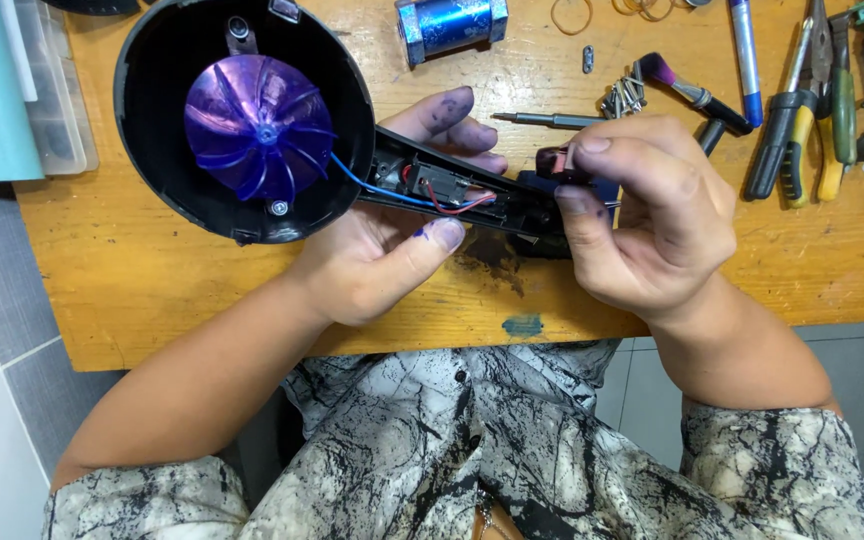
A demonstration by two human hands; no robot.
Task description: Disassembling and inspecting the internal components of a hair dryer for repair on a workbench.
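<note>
The opened hair dryer housing lies over the wooden desk, its purple fan exposed in the round black shell. The left hand cradles the handle section from below, thumb and fingers closed around it, steadying the blue and red wires and the switch block inside. The right hand pinches a small dark part between thumb and forefinger at the handle's outer end. The step in hand appears to be work on the handle's internal component. The next move likely calls for fine, steady alignment without straining the wires. A screwdriver, loose screws and pliers lie near.
</note>
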